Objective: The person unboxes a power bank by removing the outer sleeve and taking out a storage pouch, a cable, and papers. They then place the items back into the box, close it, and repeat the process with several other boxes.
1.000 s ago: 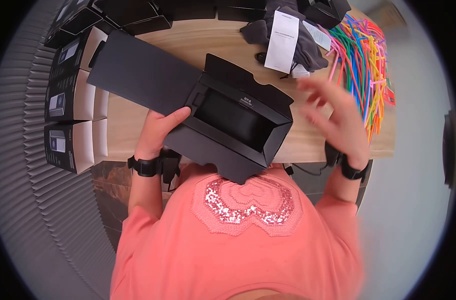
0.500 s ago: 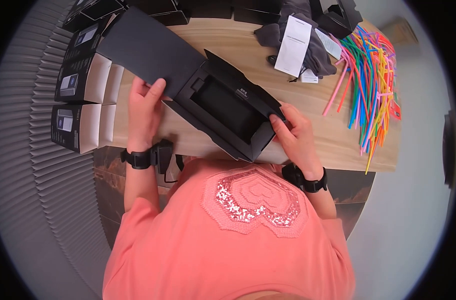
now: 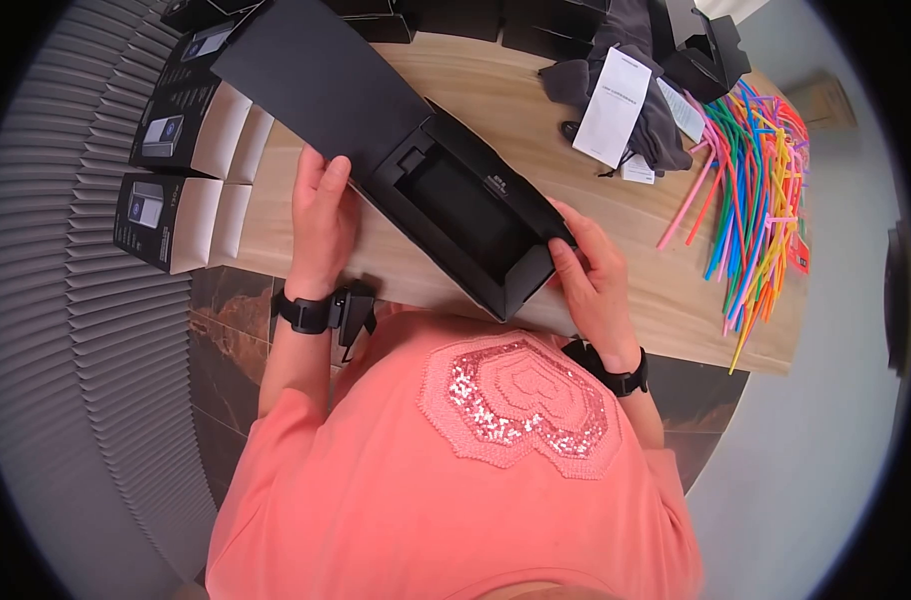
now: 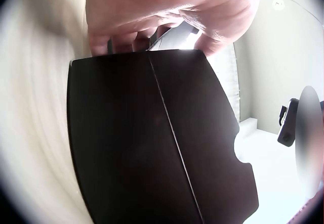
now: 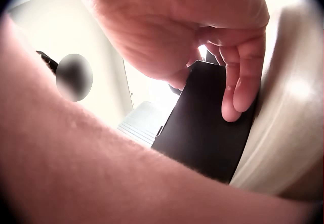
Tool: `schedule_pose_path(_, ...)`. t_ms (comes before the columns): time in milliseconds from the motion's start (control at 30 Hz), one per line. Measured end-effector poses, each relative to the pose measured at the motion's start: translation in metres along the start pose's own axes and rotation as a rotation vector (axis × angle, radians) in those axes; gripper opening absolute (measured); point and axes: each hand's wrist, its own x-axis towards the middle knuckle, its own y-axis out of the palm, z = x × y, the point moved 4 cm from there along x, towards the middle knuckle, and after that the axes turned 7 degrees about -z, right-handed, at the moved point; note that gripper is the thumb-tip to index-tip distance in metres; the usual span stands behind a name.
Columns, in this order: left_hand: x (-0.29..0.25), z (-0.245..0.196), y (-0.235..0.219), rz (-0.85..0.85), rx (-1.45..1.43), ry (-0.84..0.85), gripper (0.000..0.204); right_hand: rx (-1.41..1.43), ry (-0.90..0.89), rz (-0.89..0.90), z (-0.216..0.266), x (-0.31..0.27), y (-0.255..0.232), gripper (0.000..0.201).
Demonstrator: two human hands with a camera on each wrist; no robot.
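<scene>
An opened black cardboard box (image 3: 431,245) is held at a slant over the table in the head view. Its long lid (image 3: 326,85) is folded back to the upper left, and a dark recessed insert with small white print shows inside. My left hand (image 3: 321,225) grips the box near the lid's hinge, thumb up; in the left wrist view its fingers pass behind the black panel (image 4: 126,133). At the opposite end, my right hand (image 3: 596,285) holds the box with thumb on top. The right wrist view has its fingers along the dark outer side (image 5: 202,118).
Printed black boxes (image 3: 166,225) are stacked at the left, more along the back. Dark grey cloth (image 3: 666,140) lies under a white leaflet (image 3: 613,105), beside an open black box (image 3: 701,75). A heap of colourful straws (image 3: 746,220) covers the table's right side.
My right hand has come in from the right and taken hold of the box's end. The side flaps, spread wide earlier, now stand close along the box. My left hand has shifted off the inner edge.
</scene>
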Motion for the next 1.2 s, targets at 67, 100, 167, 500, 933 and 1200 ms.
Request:
schedule_pose_path(67, 0.0, -0.002, -0.003, -0.022, 0.059, 0.028, 0.05, 0.042, 0.052, -0.004, -0.001, 0.0, -0.001, 0.035)
schedule_pose_path(100, -0.003, 0.001, -0.008, -0.043, 0.073, 0.019, 0.051, 0.013, 0.079, 0.031, -0.005, 0.0, -0.003, 0.032)
schedule_pose_path(167, -0.003, -0.004, -0.002, -0.096, 0.02, -0.006, 0.043, -0.011, 0.08, 0.044, -0.006, 0.004, -0.003, 0.03)
schedule_pose_path(500, -0.012, 0.005, -0.032, -0.136, 0.33, 0.208, 0.019, 0.014, 0.101, 0.042, -0.001, 0.008, -0.003, 0.025)
schedule_pose_path(933, 0.0, -0.017, 0.035, 0.331, 0.258, 0.011, 0.076, -0.205, -0.068, -0.017, 0.048, 0.0, -0.05, 0.021)
schedule_pose_path(1200, -0.011, -0.069, 0.119, 0.948, 0.921, 0.263, 0.094, -0.539, -0.209, -0.071, 0.086, -0.006, -0.098, 0.021)
